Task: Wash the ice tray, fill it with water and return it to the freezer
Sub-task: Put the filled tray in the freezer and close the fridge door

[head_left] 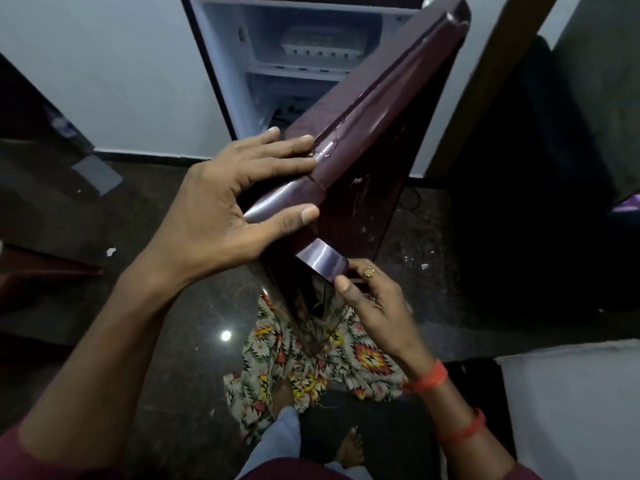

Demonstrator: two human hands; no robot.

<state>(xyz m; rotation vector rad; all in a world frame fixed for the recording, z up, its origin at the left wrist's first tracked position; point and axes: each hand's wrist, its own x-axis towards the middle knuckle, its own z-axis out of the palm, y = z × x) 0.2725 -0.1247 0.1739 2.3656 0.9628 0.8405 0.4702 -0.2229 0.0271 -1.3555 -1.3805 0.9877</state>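
The dark maroon fridge door (pixel 388 109) stands swung out toward me, its top edge running from my hands up to the right. My left hand (pixel 239 199) grips the door's near corner, fingers over the top edge and thumb on the front face. My right hand (pixel 367 299), wearing a ring, holds the glossy door handle (pixel 322 259) lower down. Behind the door the freezer compartment (pixel 263 36) is open, and a white ice tray (pixel 322 41) lies on its shelf.
A patterned cloth (pixel 346 358) lies on the dark stone floor (pixel 166 341) under the door, beside my bare foot (pixel 351 448). A wooden post (pixel 491 81) rises at the right, a white surface (pixel 571 410) at lower right, dark furniture (pixel 31 126) at left.
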